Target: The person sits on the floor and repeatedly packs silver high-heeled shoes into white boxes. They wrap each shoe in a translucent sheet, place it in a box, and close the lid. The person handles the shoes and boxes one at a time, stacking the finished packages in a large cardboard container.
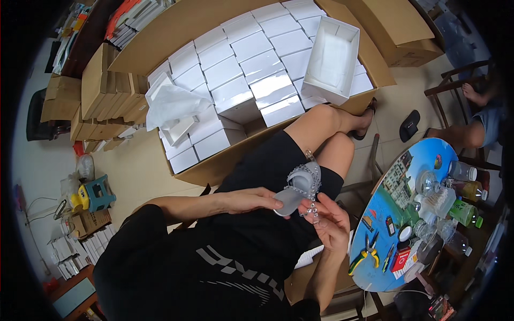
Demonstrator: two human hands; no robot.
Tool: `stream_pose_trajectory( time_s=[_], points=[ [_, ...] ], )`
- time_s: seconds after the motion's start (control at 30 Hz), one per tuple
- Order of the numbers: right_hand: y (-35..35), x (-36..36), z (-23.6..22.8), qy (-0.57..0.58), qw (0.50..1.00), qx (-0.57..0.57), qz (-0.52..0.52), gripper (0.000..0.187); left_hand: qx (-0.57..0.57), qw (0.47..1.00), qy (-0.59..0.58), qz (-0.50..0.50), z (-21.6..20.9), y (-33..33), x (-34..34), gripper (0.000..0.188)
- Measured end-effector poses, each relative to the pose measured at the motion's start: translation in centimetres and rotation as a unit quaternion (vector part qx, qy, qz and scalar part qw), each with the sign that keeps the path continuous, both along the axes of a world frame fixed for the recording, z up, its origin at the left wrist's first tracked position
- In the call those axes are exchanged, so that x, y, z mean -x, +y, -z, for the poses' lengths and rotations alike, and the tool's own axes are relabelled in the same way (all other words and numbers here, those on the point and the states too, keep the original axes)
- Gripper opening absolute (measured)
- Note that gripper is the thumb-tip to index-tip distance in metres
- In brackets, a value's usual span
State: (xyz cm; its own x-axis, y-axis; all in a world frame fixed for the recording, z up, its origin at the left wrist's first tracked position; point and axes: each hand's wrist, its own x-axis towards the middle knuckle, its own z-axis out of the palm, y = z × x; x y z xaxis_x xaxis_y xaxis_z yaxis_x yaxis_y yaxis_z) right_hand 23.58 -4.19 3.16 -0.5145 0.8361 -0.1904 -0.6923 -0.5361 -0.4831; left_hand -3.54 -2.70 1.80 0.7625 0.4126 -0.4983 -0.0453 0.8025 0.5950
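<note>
A grey sandal (292, 199) with clear beaded straps is held over my lap. My left hand (254, 200) is closed on one end of its sole, thumb on top. At the other side, my right hand (333, 220) pinches a string of clear beads (311, 208) that hangs from the sandal. The beads lie between my thumb and fingers, and the remaining fingers are loosely bent. Part of the sole's end is hidden under my left fingers.
Ahead, a large carton (201, 172) holds rows of white shoeboxes (249, 53). An uncovered white box (333, 56) and white tissue paper (174, 107) lie on top. At right, a round blue table (369, 278) bears yellow-handled pliers (368, 254) and several bottles. Another person's leg (455, 138) is beyond.
</note>
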Motion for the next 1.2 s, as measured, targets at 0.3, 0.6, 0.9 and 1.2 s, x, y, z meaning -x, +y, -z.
stream_pose_trajectory(
  time_s=[0.3,0.6,0.9,1.2],
  points=[
    [0.6,3.1,-2.5,-0.605,0.765,-0.172,0.136,0.024,-0.712,0.65,0.236,0.121,-5.0,4.3,-1.2,0.042],
    [1.0,2.7,-1.8,-0.547,0.817,-0.184,0.005,0.014,-0.771,0.559,0.259,0.159,-6.2,6.0,-1.5,0.043],
    [1.6,1.6,-7.9,-0.716,0.617,-0.316,0.077,0.028,-0.368,0.873,0.233,0.218,-9.3,8.4,-2.5,0.063],
    [2.0,-2.1,-7.5,-0.641,0.667,-0.368,-0.091,0.014,-0.161,0.951,0.114,0.236,-9.0,8.8,-2.6,0.037]
  ],
)
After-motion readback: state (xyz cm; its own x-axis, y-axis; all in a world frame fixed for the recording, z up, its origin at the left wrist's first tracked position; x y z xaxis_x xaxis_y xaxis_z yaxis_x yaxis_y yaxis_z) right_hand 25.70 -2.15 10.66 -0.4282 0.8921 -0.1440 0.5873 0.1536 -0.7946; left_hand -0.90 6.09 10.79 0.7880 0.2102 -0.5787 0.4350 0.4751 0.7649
